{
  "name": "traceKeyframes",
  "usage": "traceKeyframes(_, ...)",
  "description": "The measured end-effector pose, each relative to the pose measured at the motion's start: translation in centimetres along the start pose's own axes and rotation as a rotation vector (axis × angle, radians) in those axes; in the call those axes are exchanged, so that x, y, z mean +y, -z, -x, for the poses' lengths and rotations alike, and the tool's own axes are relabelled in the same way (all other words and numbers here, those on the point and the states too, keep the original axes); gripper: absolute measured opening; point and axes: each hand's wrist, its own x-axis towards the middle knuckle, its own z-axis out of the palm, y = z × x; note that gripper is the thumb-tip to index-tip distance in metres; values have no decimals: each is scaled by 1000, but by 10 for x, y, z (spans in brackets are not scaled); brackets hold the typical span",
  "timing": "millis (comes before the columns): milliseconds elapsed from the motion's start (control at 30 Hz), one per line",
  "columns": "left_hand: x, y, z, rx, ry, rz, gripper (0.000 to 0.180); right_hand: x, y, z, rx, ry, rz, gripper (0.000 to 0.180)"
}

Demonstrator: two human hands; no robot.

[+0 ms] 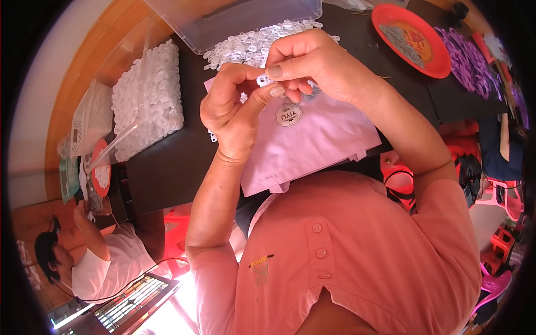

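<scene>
A small white plastic piece (pixel 262 81) with a dark round hole is held up over the pink fabric bag (pixel 318 142). My left hand (pixel 231 109) is closed, with its thumb and forefinger pinching the piece from the left and below. From the right, my right hand (pixel 315 61) is closed on the same piece, thumb near its upper end. The fingers cover much of it. Just behind the hands lies a loose pile of similar white pieces (pixel 237 47); a few more show beside my left wrist.
A clear plastic bin (pixel 234 19) stands behind the pile. At left is a large block of white pieces (pixel 148 95) by a clear container wall. A red plate (pixel 442 67) holds grey bits; purple straps (pixel 466 64) lie beyond it. A co-worker (pixel 106 265) sits at left.
</scene>
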Motion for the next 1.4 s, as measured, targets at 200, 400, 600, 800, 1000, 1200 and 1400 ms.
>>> traceKeyframes(200,7,-3,-2,13,-21,-24,27,3,-4,0,50,42,-88,19)
traceKeyframes(400,5,-4,0,39,-30,-8,30,5,-4,0,49,49,-136,19)
traceKeyframes(600,6,-4,0,32,-25,-13,30,8,-3,-3,70,63,-149,21)
traceKeyframes(800,8,-5,-2,22,-17,39,29,8,0,-4,93,74,-137,20)
traceKeyframes(1000,5,-2,0,39,-2,44,29,6,-2,-4,58,96,-45,19)
traceKeyframes(1200,19,-1,0,187,118,68,27,3,-6,-2,110,89,-90,18)
traceKeyframes(1400,75,54,-37,423,-138,-148,26,5,-7,-3,130,91,-8,19)
